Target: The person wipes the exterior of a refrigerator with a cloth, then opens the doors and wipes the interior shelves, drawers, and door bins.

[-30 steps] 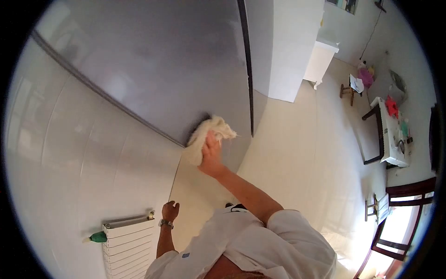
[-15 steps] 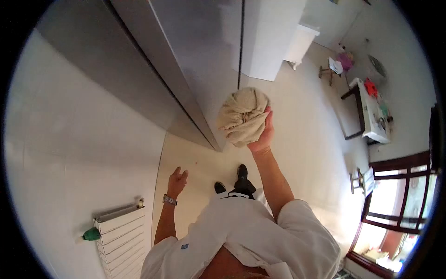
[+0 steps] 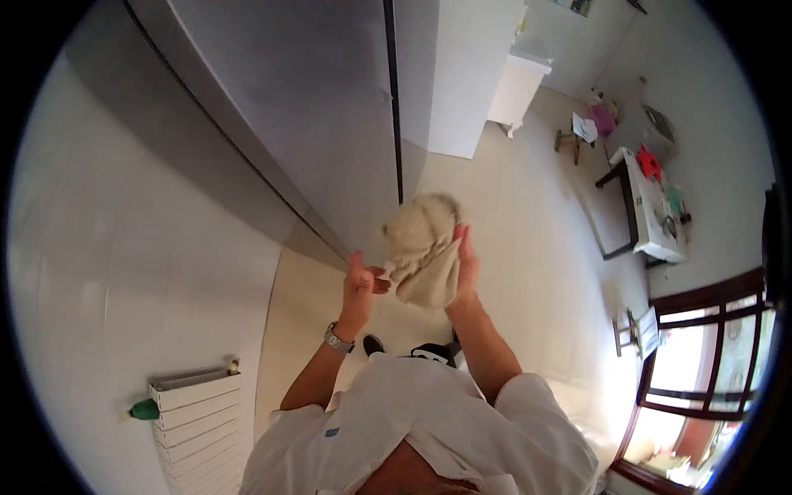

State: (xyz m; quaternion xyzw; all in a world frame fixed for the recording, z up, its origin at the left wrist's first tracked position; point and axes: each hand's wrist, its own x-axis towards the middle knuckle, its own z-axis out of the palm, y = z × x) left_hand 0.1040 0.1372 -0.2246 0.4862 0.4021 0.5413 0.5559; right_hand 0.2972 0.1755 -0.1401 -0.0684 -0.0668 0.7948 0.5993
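A beige cloth (image 3: 426, 247), bunched up with loose folds, is held in front of my body beside a tall grey door panel (image 3: 322, 124). My right hand (image 3: 467, 266) grips its right side, fingers against the fabric. At the cloth's lower left is my left hand (image 3: 360, 290), thumb and fingers apart, fingertips right at its edge. A metal-banded watch (image 3: 337, 338) circles my left wrist.
On the left wall hangs a white radiator (image 3: 198, 412) with a green object (image 3: 144, 410) at its end. Along the right stand a cluttered table (image 3: 660, 243), small stools and a dark-framed window (image 3: 701, 363). A white cabinet (image 3: 516, 95) is farther back.
My left hand has risen from low at my side to the cloth's edge. My right hand has brought the cloth lower and closer, and its folds have shifted.
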